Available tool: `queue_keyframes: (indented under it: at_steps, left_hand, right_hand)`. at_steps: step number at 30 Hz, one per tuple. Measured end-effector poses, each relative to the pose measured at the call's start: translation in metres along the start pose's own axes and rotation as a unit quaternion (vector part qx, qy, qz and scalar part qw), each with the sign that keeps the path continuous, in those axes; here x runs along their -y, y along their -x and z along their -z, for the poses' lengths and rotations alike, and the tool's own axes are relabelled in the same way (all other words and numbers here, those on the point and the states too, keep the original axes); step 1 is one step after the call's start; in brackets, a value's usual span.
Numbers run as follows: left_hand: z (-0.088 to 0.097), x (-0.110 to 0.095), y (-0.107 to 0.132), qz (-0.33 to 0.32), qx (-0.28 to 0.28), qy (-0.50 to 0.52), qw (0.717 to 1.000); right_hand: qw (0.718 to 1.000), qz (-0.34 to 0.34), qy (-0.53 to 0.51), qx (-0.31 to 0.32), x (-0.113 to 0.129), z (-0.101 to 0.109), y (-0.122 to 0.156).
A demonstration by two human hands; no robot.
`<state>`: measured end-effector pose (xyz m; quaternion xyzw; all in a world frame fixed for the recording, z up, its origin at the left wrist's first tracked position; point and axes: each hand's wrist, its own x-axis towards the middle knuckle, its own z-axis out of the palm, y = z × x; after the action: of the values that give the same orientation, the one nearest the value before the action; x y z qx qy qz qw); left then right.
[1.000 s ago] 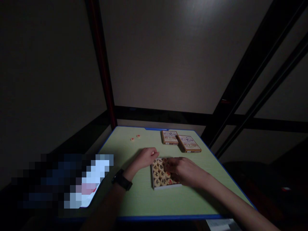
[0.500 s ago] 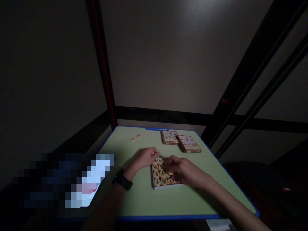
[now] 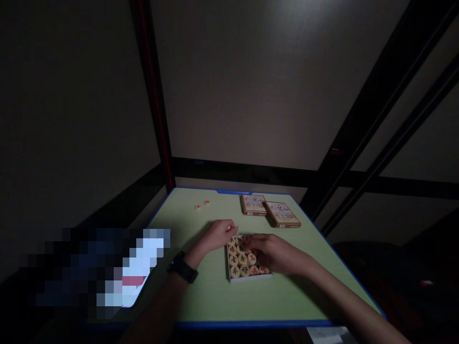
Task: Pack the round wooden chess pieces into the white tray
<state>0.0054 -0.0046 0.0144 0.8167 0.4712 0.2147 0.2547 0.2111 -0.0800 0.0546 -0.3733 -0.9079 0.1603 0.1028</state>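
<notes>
Green table (image 3: 204, 298): Chinese chess pieces (image 3: 243, 259) look hard, light; pinch round sides. Left hand (image 3: 219, 234) curls by their box (image 3: 249, 278); can't tell if right hand (image 3: 277, 252) grips one.

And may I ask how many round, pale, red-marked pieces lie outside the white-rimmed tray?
2, toward the far left corner of the green tabletop: a nearer piece and a farther piece to its right. The left hand or right hand may hide others.
</notes>
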Motion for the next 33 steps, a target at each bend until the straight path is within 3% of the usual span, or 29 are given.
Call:
queue_keyframes:
  at_steps: [9, 16, 19, 21, 24, 27, 33]
  left_hand:
    - [0.000, 0.000, 0.000, -0.005, -0.001, 0.013, 1.000]
    - [-0.001, 0.001, 0.000, -0.002, -0.005, 0.034, 0.999]
    - [-0.005, 0.005, -0.004, 0.018, -0.032, 0.097, 0.995]
    - [-0.004, 0.008, -0.007, 0.033, -0.032, 0.192, 0.980]
    - [0.001, 0.009, -0.007, 0.042, 0.017, 0.348, 0.936]
    - [0.007, 0.005, -0.003, 0.024, 0.049, 0.439, 0.897]
    - [0.008, 0.003, 0.000, 0.026, 0.086, 0.498, 0.862]
  right_hand:
    - [0.994, 0.042, 0.091, 0.048, -0.004, 0.004, -0.009]
    - [0.998, 0.014, 0.059, 0.029, 0.001, 0.006, -0.008]
    - [1.000, 0.005, 0.020, 0.023, 0.000, 0.012, -0.006]
    - [1.000, -0.003, -0.012, -0.010, -0.004, 0.016, -0.007]
    - [0.991, -0.024, -0.024, -0.127, -0.011, 0.016, -0.013]
    - [0.976, -0.021, -0.005, -0.218, -0.015, 0.006, -0.028]
    - [0.968, 0.032, 0.025, -0.249, -0.020, -0.016, -0.055]
